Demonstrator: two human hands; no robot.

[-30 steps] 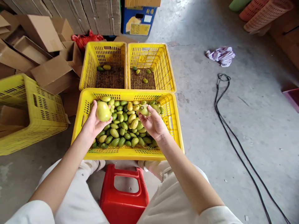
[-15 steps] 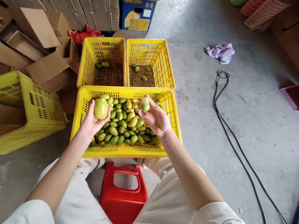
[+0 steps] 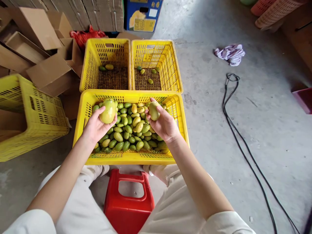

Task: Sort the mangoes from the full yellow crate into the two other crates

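A near yellow crate (image 3: 131, 158) in front of me holds a heap of green and yellowish fruits (image 3: 126, 131). My left hand (image 3: 95, 127) grips a large yellow-green fruit (image 3: 108, 111) above the crate's left side. My right hand (image 3: 163, 125) holds a smaller yellow-green fruit (image 3: 154, 110) above the right side. Behind it stand two yellow crates side by side: the far left crate (image 3: 106, 46) has two fruits, the far right crate (image 3: 156, 45) has several small ones.
A red stool (image 3: 128, 203) sits between my knees. An overturned yellow crate (image 3: 29, 117) and cardboard boxes (image 3: 44, 39) crowd the left. A black cable (image 3: 234, 123) and a crumpled cloth (image 3: 230, 53) lie on the concrete floor to the right.
Both hands have turned the fruits they hold; the left fruit has risen slightly and tilted, and the right fruit now sits lower in the fingers. The camera view has shifted a little.
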